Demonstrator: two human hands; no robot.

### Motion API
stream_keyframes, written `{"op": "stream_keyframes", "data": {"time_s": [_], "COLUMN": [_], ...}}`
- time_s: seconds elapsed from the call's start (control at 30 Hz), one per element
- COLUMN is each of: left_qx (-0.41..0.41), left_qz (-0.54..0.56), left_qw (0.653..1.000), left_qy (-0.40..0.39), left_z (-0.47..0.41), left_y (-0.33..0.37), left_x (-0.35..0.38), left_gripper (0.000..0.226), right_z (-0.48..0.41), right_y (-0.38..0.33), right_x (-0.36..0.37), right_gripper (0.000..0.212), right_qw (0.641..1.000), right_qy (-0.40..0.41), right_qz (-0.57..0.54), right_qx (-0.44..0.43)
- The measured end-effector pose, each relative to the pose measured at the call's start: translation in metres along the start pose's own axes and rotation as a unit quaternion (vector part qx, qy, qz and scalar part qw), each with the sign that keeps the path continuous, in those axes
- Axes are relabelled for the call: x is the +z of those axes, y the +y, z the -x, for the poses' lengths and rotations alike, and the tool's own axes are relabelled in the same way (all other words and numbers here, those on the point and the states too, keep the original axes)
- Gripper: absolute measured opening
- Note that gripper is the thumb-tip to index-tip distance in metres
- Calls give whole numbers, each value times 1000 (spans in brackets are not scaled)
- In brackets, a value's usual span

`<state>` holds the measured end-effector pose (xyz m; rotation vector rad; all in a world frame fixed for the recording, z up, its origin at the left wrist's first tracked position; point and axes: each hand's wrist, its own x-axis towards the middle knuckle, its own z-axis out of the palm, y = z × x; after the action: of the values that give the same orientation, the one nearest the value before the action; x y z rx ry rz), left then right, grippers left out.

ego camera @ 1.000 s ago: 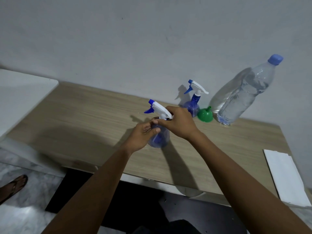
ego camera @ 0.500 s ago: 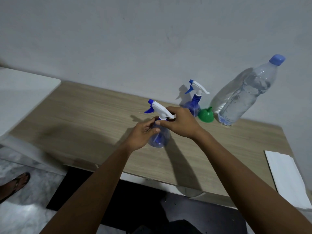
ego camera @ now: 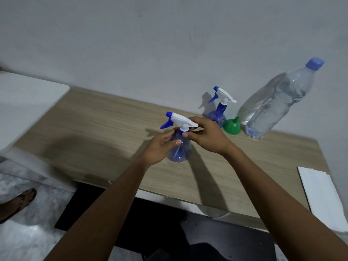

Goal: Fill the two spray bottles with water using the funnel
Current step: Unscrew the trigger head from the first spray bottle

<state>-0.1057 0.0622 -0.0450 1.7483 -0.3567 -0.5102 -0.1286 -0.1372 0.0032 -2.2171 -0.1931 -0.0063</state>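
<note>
A blue see-through spray bottle (ego camera: 181, 150) with a white and blue trigger head (ego camera: 178, 120) stands on the wooden table (ego camera: 98, 127). My left hand (ego camera: 162, 146) wraps around its body. My right hand (ego camera: 205, 135) grips the neck and trigger head from the right. A second spray bottle (ego camera: 219, 109) stands farther back by the wall. Beside it a green funnel (ego camera: 232, 126) lies mouth down. A large clear water bottle (ego camera: 276, 102) with a blue cap stands at the back right.
A white folded cloth (ego camera: 320, 196) lies at the table's right edge. A white surface (ego camera: 28, 98) adjoins the table on the left. A sandalled foot (ego camera: 17, 202) stands on the marble floor at lower left.
My right hand has shifted slightly on the trigger head, and the head sits a little higher over the bottle's neck. My left hand keeps holding the body.
</note>
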Motion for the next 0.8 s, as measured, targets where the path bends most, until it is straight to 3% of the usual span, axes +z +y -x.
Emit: {"op": "stream_keyframes", "data": {"time_s": [0.17,0.4,0.63,0.8], "left_qx": [-4,5,-1,24], "left_qz": [-6,-4,-37,-96], "left_qw": [1000,1000,999,993], "left_qy": [0,5,-15,65], "left_z": [2,1,-3,-7], "left_y": [3,2,0,11], "left_x": [0,-1,-10,-7], "left_gripper": [54,51,56,62], "right_z": [-3,-3,-5,-12], "right_y": [-7,-4,-56,-89], "right_x": [8,1,-42,-83], "right_gripper": [31,21,13,23], "right_qw": [998,997,970,946], "right_qy": [48,19,117,216], "right_qz": [45,-57,-211,-236], "right_qx": [24,53,24,-43]}}
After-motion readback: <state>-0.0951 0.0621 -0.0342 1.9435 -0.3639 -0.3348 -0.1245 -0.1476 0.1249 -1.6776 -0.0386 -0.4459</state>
